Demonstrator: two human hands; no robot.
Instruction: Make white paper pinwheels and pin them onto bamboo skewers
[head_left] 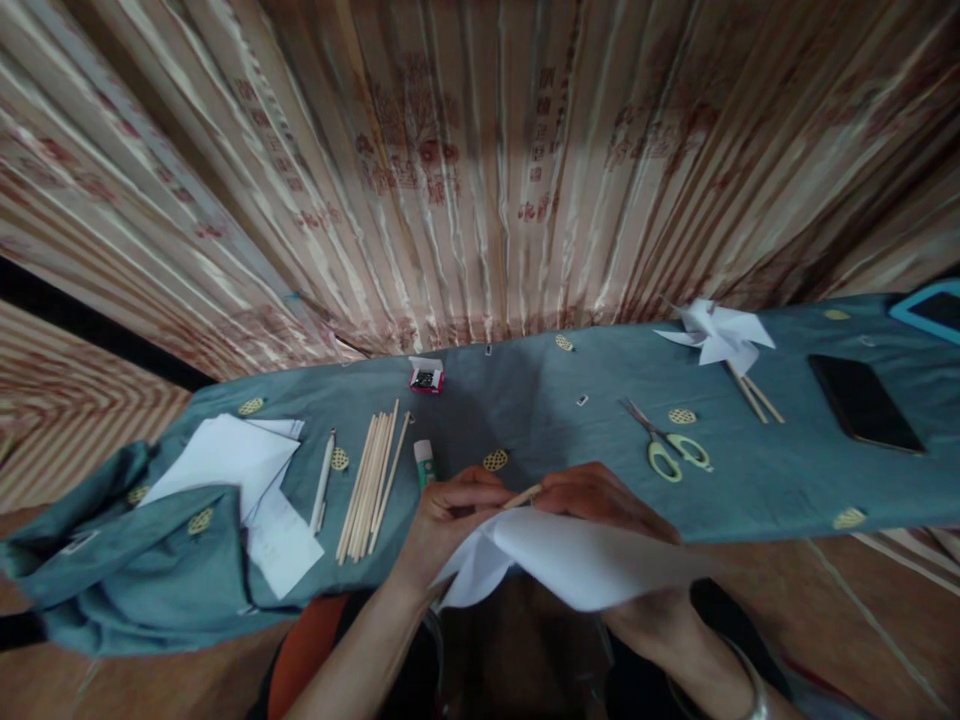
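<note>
Head view: fingers of your left hand (463, 503) and right hand (600, 497) pinch a thin, pale wooden stick (523, 496); the white, curved paper (592, 560) is just on your side of it, so better press lightly, without creasing

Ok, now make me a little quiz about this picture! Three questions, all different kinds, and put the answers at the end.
1. True or false: the phone lies to the right of the scissors.

2. Pick one. The little box is:
A) upside down
B) shut
C) open

3. Fill in the missing word: the left hand and the right hand hold white paper and a wooden ____.

Key:
1. True.
2. C.
3. stick.
</note>
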